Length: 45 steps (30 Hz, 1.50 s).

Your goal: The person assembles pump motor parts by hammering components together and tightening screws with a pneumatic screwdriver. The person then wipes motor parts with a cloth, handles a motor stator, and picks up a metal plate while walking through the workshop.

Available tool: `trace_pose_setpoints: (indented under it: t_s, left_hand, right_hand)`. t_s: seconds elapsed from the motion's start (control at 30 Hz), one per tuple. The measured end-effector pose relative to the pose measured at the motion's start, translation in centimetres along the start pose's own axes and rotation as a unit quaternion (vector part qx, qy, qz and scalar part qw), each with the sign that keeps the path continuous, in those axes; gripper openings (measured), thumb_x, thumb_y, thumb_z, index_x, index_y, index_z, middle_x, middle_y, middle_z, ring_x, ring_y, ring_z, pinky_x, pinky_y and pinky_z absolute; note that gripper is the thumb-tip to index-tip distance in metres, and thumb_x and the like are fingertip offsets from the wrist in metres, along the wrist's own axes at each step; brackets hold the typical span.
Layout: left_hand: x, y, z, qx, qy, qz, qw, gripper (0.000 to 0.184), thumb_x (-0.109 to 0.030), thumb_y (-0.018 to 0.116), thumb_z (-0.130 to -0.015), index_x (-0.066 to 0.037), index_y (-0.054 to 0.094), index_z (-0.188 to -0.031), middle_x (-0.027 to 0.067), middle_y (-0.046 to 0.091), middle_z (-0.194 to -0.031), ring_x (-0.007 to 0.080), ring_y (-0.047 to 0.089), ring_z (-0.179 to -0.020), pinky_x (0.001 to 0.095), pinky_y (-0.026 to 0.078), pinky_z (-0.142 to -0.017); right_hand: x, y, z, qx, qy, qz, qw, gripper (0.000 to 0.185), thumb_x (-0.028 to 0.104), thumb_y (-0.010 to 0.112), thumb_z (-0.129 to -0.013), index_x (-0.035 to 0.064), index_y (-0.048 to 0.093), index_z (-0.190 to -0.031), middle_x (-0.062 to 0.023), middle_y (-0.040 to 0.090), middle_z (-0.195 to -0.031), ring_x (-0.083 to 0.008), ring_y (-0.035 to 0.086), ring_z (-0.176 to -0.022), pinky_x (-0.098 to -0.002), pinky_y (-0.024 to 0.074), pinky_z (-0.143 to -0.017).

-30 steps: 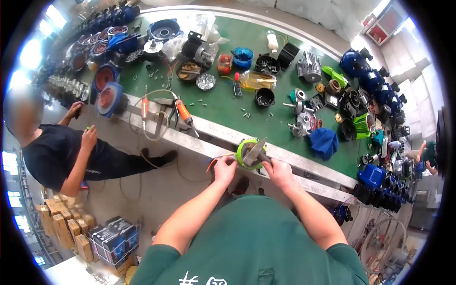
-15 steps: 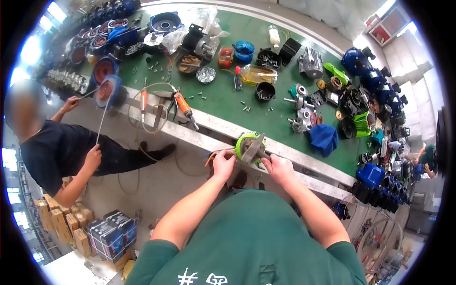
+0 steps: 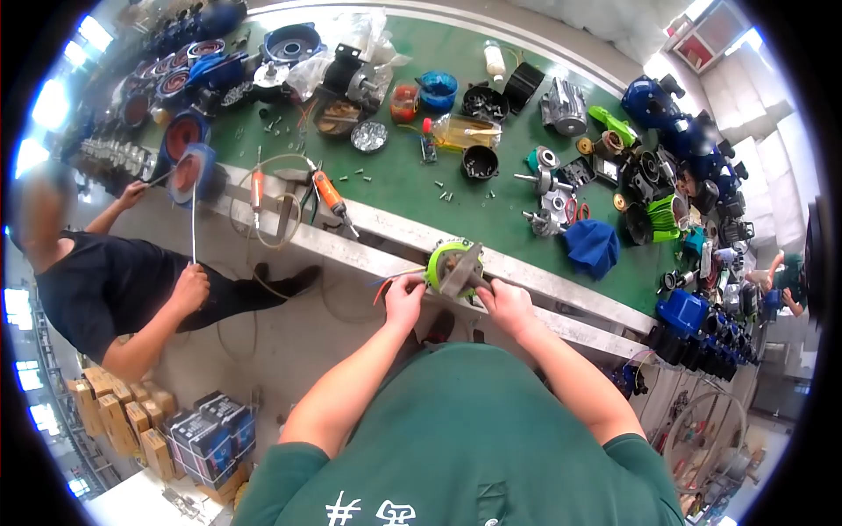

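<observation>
A bright green round motor part (image 3: 438, 260) rests at the metal front edge of the bench. Across its face lies a grey metal tool with a flat wedge-shaped head (image 3: 458, 272). My right hand (image 3: 506, 305) is closed on the tool's handle, to the right of the part. On the left side my left hand (image 3: 404, 301) pinches at the part's rim, where coloured wires (image 3: 382, 287) stick out beside the fingers. What exactly those fingertips grip is too small to tell.
Two orange power screwdrivers (image 3: 330, 195) with a hose lie at the bench edge. A blue cloth (image 3: 592, 248), a black bowl (image 3: 480, 162) and motor parts (image 3: 563, 107) lie on the green bench top (image 3: 395, 193). A co-worker (image 3: 114, 280) stands at left holding rods.
The co-worker has brought two long rods to the blue housing. My hands and the green part stay together, with the tool's head slightly turned. The whole view has shifted a little.
</observation>
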<state>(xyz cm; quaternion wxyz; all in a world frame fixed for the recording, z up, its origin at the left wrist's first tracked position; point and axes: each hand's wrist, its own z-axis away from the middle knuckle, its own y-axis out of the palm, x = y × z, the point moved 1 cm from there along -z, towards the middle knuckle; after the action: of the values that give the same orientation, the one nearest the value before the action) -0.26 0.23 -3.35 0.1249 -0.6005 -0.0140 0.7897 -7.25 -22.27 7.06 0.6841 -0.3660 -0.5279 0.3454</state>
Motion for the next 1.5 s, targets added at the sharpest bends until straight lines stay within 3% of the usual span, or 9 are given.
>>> trace_pose_setpoints:
  t_s: [0.3,0.53,0.7,0.77,0.83,1.0,1.1,1.23,1.5]
  left_hand:
    - [0.6,-0.4,-0.3,0.034,-0.03,-0.009,0.999,0.02,0.0,0.066,-0.082,0.0,0.068,-0.102,0.0061,0.069,-0.096,0.0137,0.066,-0.09,0.0291,0.053,-0.083]
    - [-1.1,-0.7,0.2,0.057,0.004,-0.066,0.996,0.026,-0.008,0.072,-0.08,0.001,0.068,-0.104,0.0098,0.069,-0.098,0.0182,0.067,-0.092,0.0325,0.053,-0.086]
    - [-2.9,-0.8,0.6,0.048,0.074,-0.179,0.98,0.026,-0.015,0.076,-0.079,-0.002,0.07,-0.1,0.0115,0.067,-0.094,0.0229,0.066,-0.087,0.0352,0.053,-0.084]
    - [-3.4,-0.7,0.5,0.045,0.067,-0.21,0.974,0.025,-0.016,0.077,-0.079,-0.002,0.07,-0.098,0.0124,0.067,-0.094,0.0239,0.066,-0.086,0.0358,0.053,-0.082]
    - [-3.4,-0.5,0.4,0.032,0.066,-0.235,0.969,0.024,-0.018,0.077,-0.079,-0.003,0.071,-0.097,0.0138,0.066,-0.093,0.0272,0.066,-0.085,0.0381,0.053,-0.079]
    - [-4.3,-0.2,0.5,0.014,0.14,-0.313,0.939,0.019,-0.02,0.075,-0.079,-0.005,0.07,-0.09,0.0132,0.066,-0.092,0.0319,0.066,-0.085,0.0422,0.053,-0.076]
    - [-4.3,-0.3,0.3,0.032,0.153,-0.349,0.924,0.017,-0.02,0.075,-0.079,-0.006,0.068,-0.086,0.0116,0.066,-0.092,0.033,0.066,-0.084,0.0434,0.053,-0.074]
    - [-3.1,-0.8,-0.3,0.061,0.207,-0.36,0.908,0.016,-0.021,0.074,-0.081,-0.009,0.066,-0.088,0.0097,0.065,-0.091,0.0311,0.066,-0.083,0.0429,0.053,-0.072]
    - [-3.8,-0.6,-0.5,0.059,0.181,-0.359,0.914,0.016,-0.019,0.076,-0.079,-0.008,0.067,-0.086,0.0101,0.066,-0.088,0.0315,0.067,-0.079,0.0422,0.054,-0.07]
  right_hand:
    - [0.7,-1.2,0.9,-0.044,-0.037,-0.075,0.996,0.047,0.05,0.058,-0.095,0.0052,0.058,-0.08,-0.0195,0.064,-0.069,-0.0432,0.063,-0.067,-0.052,0.0514,-0.062]
    - [-0.1,-0.7,0.9,-0.004,0.11,-0.141,0.984,0.046,0.047,0.062,-0.094,0.0029,0.063,-0.08,-0.0203,0.064,-0.07,-0.0428,0.062,-0.067,-0.0483,0.049,-0.06]
    - [-8.7,2.2,3.4,-0.165,0.241,-0.291,0.911,0.047,0.043,0.059,-0.099,-0.0017,0.067,-0.085,-0.0119,0.054,-0.06,-0.0185,0.051,-0.058,-0.0377,0.0453,-0.059]
    - [-11.8,2.8,3.5,-0.184,0.291,-0.239,0.908,0.052,0.046,0.058,-0.098,-0.0043,0.068,-0.09,-0.0146,0.058,-0.062,-0.0217,0.055,-0.059,-0.0384,0.0469,-0.062]
    - [-15.6,4.1,3.9,-0.167,0.324,-0.158,0.918,0.057,0.049,0.058,-0.096,-0.0056,0.066,-0.086,-0.0226,0.065,-0.07,-0.036,0.067,-0.071,-0.0448,0.0498,-0.071]
    - [-19.5,5.0,5.4,-0.125,0.335,0.012,0.934,0.042,0.037,0.069,-0.088,-0.0018,0.065,-0.105,-0.0226,0.066,-0.1,-0.0387,0.063,-0.095,-0.045,0.0496,-0.086]
    - [-13.5,2.1,2.6,-0.25,0.122,0.015,0.96,0.044,0.025,0.077,-0.078,0.0012,0.062,-0.112,-0.0205,0.062,-0.115,-0.0385,0.057,-0.109,-0.0457,0.0459,-0.097]
    - [-0.9,-1.4,-1.6,-0.159,-0.121,-0.076,0.977,0.069,0.024,0.084,-0.066,0.0056,0.055,-0.126,-0.0236,0.051,-0.133,-0.043,0.047,-0.126,-0.0534,0.0384,-0.106]
    - [4.6,0.0,-4.9,-0.046,-0.222,0.023,0.974,0.078,0.021,0.083,-0.059,0.0119,0.055,-0.132,-0.0227,0.047,-0.137,-0.0435,0.044,-0.128,-0.0586,0.0352,-0.105]
